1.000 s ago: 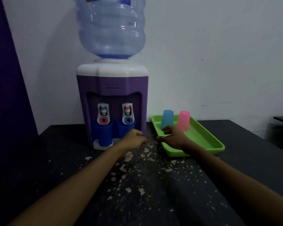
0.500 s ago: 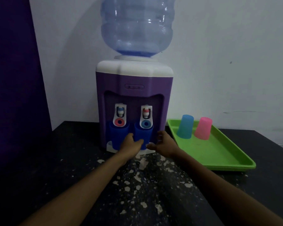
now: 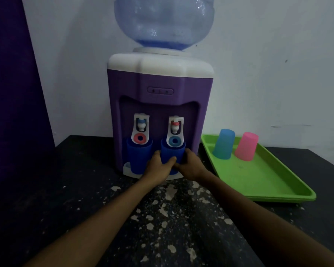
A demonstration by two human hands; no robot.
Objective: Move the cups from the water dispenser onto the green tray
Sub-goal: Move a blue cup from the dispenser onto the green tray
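Observation:
A purple and white water dispenser (image 3: 159,81) stands on the dark table. Two dark blue cups sit under its taps: the left cup (image 3: 138,157) stands free, and the right cup (image 3: 172,154) is clasped from both sides. My left hand (image 3: 158,166) wraps its left and front, my right hand (image 3: 189,164) its right side. The cup still rests on the white drip ledge. To the right lies the green tray (image 3: 262,178), with a light blue cup (image 3: 224,144) and a pink cup (image 3: 246,146) standing upside down at its far end.
A large blue water bottle (image 3: 163,22) tops the dispenser. A purple panel (image 3: 14,93) borders the table on the left, a white wall stands behind. The dark tabletop (image 3: 172,218) is speckled with pale flakes.
Both hands moved forward from in front of the dispenser and closed around the right dark blue cup. The camera came closer to the dispenser.

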